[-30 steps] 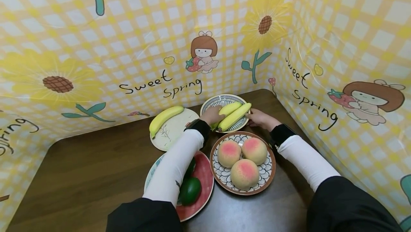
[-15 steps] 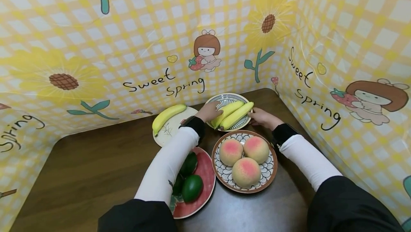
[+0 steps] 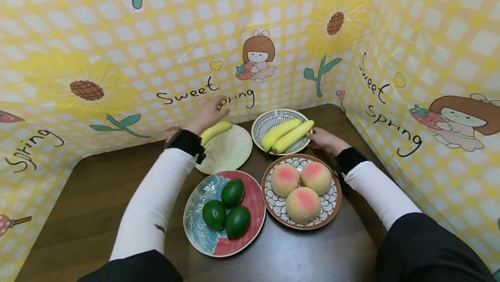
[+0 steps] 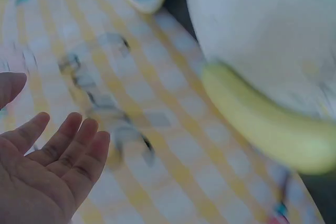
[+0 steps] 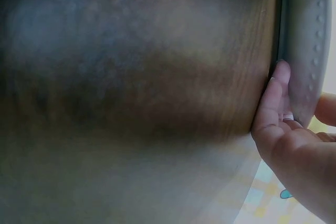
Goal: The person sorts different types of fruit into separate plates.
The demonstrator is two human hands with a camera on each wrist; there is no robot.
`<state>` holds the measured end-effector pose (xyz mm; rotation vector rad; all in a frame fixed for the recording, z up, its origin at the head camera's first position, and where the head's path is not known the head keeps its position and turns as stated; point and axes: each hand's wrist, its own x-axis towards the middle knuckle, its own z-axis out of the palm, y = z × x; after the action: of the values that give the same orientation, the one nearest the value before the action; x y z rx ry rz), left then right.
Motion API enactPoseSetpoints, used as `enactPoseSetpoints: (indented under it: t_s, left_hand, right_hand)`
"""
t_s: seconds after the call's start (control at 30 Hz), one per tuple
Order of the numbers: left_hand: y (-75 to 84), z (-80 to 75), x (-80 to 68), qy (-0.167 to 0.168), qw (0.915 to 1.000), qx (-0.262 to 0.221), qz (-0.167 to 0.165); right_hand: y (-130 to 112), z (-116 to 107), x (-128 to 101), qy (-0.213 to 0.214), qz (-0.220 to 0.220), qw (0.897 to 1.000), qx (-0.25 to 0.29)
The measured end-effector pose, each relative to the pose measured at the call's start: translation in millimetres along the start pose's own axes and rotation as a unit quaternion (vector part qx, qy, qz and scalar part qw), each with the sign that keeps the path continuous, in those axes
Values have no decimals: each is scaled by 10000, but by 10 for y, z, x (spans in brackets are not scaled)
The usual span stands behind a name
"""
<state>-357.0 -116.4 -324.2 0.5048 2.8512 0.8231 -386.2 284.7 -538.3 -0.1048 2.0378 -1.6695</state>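
While the slack left hand (image 3: 208, 110) hides one banana's (image 3: 216, 129) end, the right hand (image 3: 324, 139) pinches a plate rim (image 5: 307, 51).

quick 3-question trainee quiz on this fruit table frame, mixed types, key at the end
1. True or false: the left hand grips the lone banana on the cream plate.
2. How many bananas lie on the blue-striped plate?
A. one
B. two
C. three
3. Fill in: the right hand rests at the rim of the ____ plate.

Key
1. False. The left wrist view shows the fingers straight and clear of that banana.
2. B.
3. Blue-striped, the one with the bananas. The right wrist view shows fingertips against its edge.
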Motion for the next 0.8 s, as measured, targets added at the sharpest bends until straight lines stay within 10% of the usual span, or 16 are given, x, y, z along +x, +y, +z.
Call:
enactPoseSetpoints:
  t_s: [0.27,0.8]
  left_hand:
    - [-640,-141,-194,34,9955,96,-938]
    - [-1301,358,-153,-139,9883,971,-1169]
  right_hand:
    - [-698,280,-680,256,275,9967,-715]
    - [-710,465,-655,400,482,9953,-735]
